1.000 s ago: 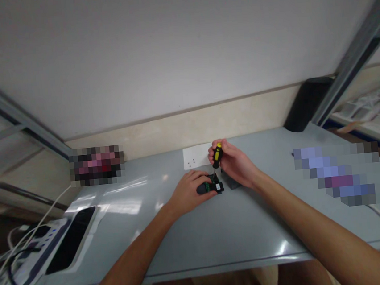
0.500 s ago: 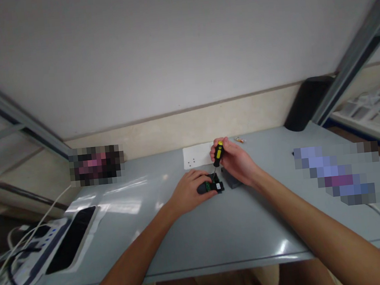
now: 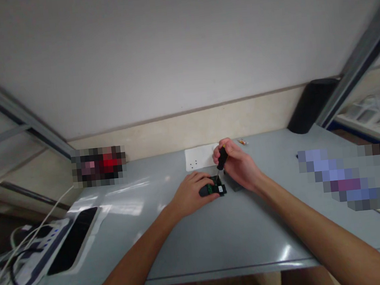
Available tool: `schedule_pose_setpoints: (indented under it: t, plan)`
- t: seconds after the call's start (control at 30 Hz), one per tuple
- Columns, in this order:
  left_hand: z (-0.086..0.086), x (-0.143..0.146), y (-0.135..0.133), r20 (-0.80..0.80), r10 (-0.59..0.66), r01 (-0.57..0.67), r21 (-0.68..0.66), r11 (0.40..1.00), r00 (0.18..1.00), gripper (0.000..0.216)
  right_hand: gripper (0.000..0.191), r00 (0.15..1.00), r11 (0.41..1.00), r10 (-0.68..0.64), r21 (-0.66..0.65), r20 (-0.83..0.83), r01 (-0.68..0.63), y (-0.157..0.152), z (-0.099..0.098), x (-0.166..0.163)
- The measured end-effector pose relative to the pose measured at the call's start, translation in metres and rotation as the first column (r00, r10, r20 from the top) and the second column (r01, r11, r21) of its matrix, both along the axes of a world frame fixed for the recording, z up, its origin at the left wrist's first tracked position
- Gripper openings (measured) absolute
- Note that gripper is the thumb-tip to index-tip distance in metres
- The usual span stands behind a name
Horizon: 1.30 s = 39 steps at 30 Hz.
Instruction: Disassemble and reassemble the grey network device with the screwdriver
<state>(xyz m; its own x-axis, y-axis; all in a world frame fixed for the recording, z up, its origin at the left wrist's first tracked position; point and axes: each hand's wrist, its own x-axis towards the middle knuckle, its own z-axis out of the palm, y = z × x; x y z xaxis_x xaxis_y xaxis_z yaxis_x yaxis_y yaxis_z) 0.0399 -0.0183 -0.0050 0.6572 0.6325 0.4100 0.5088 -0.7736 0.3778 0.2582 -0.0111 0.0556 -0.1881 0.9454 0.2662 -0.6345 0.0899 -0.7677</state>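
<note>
My left hand (image 3: 195,192) is closed around a small black device with a green circuit board (image 3: 210,189), pressing it to the table. A white label shows on the device's near right part. In my right hand (image 3: 240,162) is a screwdriver (image 3: 222,158) with a black and yellow handle, tilted, its shaft pointing down. The tip reaches into the device's right side; what it touches is too small to see. Beside the device, partly under my right hand, lies a dark grey block-like piece (image 3: 235,184). Several tiny dark screws (image 3: 194,164) rest on a white sheet (image 3: 202,154) behind my hands.
The grey table (image 3: 186,246) meets a wall at the back. A black cylinder (image 3: 312,106) stands back right. A small wrapper (image 3: 243,142) lies behind my right hand. At left are a phone (image 3: 73,241), a power strip (image 3: 42,255) and tangled cables (image 3: 8,281). Blurred items lie on both sides.
The screwdriver handle has turned in my right hand, so its yellow part shows less. My left hand keeps its hold on the device. The whole view has shifted slightly.
</note>
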Motion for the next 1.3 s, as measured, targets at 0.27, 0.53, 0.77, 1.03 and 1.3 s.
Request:
schedule_pose_setpoints:
  t: [0.27, 0.53, 0.77, 1.03, 1.3]
  plan:
    - [0.001, 0.001, 0.0, 0.002, 0.011, -0.011, -0.007, 1.0, 1.0, 0.031, 0.037, 1.0, 1.0, 0.018, -0.025, 0.024, -0.018, 0.003, -0.001, 0.0]
    - [0.0, 0.0, 0.0, -0.005, 0.006, -0.006, -0.003, 1.0, 1.0, 0.031, 0.032, 0.998, 0.999, 0.019, -0.031, -0.055, -0.021, -0.006, 0.006, -0.003]
    - [0.004, 0.002, -0.004, -0.046, 0.02, -0.019, 0.008, 1.0, 0.999, 0.033, 0.034, 0.998, 1.0, 0.007, -0.014, 0.057, -0.006, -0.004, 0.001, -0.003]
    - [0.005, 0.003, -0.004, -0.05, 0.021, -0.021, -0.007, 1.0, 0.999, 0.034, 0.035, 1.0, 1.0, 0.029, -0.004, -0.01, -0.029, -0.004, 0.0, -0.009]
    - [0.009, 0.004, -0.006, -0.064, 0.057, -0.061, -0.053, 0.997, 0.996, 0.044, 0.036, 1.0, 1.0, 0.006, 0.001, 0.028, -0.006, -0.009, 0.003, -0.011]
